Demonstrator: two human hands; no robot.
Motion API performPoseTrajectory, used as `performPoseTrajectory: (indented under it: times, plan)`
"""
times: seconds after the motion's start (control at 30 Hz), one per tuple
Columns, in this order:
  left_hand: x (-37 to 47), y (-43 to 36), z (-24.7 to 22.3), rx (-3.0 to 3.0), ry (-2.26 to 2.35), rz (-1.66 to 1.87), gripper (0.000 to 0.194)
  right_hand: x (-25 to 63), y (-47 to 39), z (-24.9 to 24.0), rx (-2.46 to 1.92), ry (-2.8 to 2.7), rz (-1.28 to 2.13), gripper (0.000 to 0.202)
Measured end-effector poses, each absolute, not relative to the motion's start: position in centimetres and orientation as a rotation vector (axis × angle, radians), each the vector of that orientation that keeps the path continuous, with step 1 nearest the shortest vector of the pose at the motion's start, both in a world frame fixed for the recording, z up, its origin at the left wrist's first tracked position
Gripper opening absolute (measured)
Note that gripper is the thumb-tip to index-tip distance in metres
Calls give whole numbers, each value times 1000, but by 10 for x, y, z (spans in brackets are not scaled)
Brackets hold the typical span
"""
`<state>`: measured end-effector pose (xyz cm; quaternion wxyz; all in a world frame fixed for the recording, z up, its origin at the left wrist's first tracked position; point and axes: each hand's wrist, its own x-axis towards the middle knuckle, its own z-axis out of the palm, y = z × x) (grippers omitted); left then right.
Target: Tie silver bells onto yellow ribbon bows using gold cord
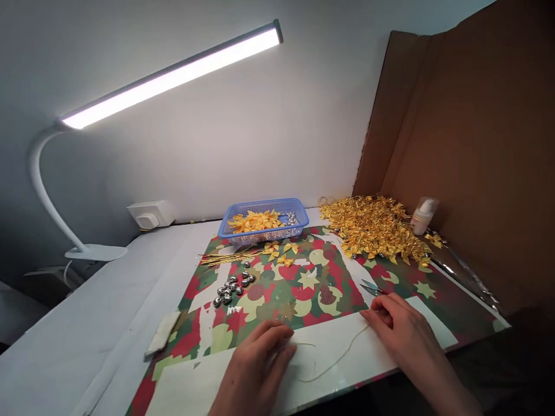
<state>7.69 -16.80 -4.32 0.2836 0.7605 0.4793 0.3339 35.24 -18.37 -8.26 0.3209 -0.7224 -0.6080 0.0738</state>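
A thin pale-gold cord (336, 363) hangs in a loose curve between my two hands, above a white sheet. My left hand (258, 364) is closed, thumb and fingers pinching the cord, and a short end of it sticks out to the right. Farther right, my right hand (401, 332) is also closed, pinching the cord's other part between thumb and forefinger. Small scissors (373, 288) lie just beyond the right fingertips, partly hidden by the hand. Several silver bells (233, 286) lie beyond my left hand, with gold cords (229, 257) and gold bows (284, 260) behind them.
A blue basket (263, 235) holds gold bows and silver bells. At the back right are a large heap of gold bows (375, 225) and a small bottle (422, 218) by a cardboard wall (472, 144). A lit lamp (173, 75) and a white packet (162, 335) are on the left.
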Motion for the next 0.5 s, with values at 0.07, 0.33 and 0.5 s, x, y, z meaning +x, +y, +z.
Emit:
performPoseTrajectory:
  times: [0.07, 0.33, 0.5]
  plan:
    - [80, -169, -46, 2060, 1309, 888, 11, 350, -184, -90, -1908, -1608, 111, 28]
    - [80, -175, -55, 2119, 1371, 853, 17, 355, -186, -112, -1887, -1666, -120, 33]
    - [78, -177, -58, 2131, 1353, 838, 15, 349, -190, -110, -1894, -1700, -182, 31]
